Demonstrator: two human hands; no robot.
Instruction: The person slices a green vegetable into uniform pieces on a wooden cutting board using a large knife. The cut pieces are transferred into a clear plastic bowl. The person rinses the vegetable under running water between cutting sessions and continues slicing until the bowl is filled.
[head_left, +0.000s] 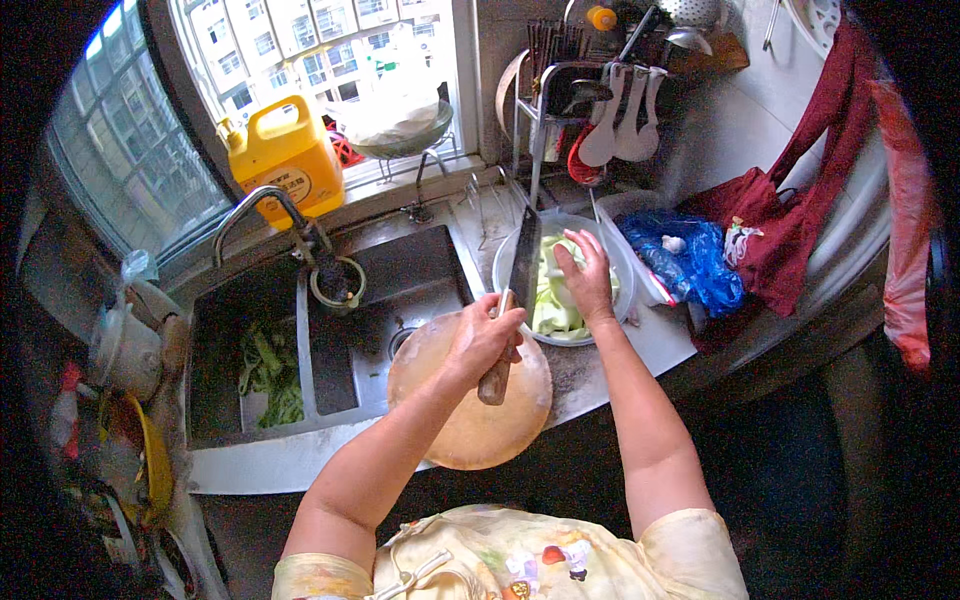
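My left hand (486, 337) grips the wooden handle of a kitchen knife (528, 259). Its broad dark blade points away from me, along the left side of a clear plastic bowl (627, 259). Pale green leaf pieces, probably cabbage (553, 311), lie in this bowl. Over the bowl's right part is my right hand (589, 279), fingers spread and holding nothing; whether it touches the leaves I cannot tell. Below the knife handle, a round wooden cutting board (469, 431) rests across the sink's right edge and the counter, with no food visible on it.
Left of the board is a double-basin steel sink (306, 360) with leafy greens (274, 375) in its left basin. A faucet (266, 193) arches above. A yellow jug (289, 161) stands by the window. Behind the bowl rises a utensil rack (541, 120); blue plastic bags (679, 251) lie right.
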